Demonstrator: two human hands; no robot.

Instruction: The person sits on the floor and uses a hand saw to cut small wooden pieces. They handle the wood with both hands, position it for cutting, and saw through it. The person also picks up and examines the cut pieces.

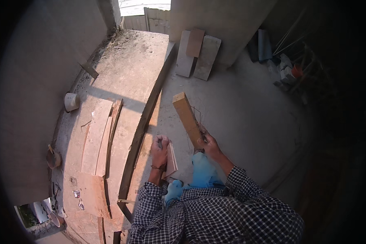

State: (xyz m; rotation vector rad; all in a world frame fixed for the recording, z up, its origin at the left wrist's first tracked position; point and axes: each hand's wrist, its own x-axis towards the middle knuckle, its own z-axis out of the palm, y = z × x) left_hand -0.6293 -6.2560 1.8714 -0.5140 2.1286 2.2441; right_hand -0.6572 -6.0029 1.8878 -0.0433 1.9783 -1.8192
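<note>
My right hand [208, 145] is closed round the near end of a thick, squared wooden block [187, 116], which slants up and away to the left. Thin, bent wire [197, 113] shows along the block's right side. To the left, my left hand [160, 149] is curled into a fist, palm side hidden. A narrow pinkish board [171, 160] with layered edges lies right against that hand and runs behind the wrist. Whether the fingers grip this board or something small cannot be seen.
A long dark plank edge [144, 130] borders a raised slab on the left, with pinkish boards [94, 140] lying there. A white bucket [71, 101] stands by the left wall. Slabs [207, 57] lean at the back; rubble and an orange object [297, 70] sit far right.
</note>
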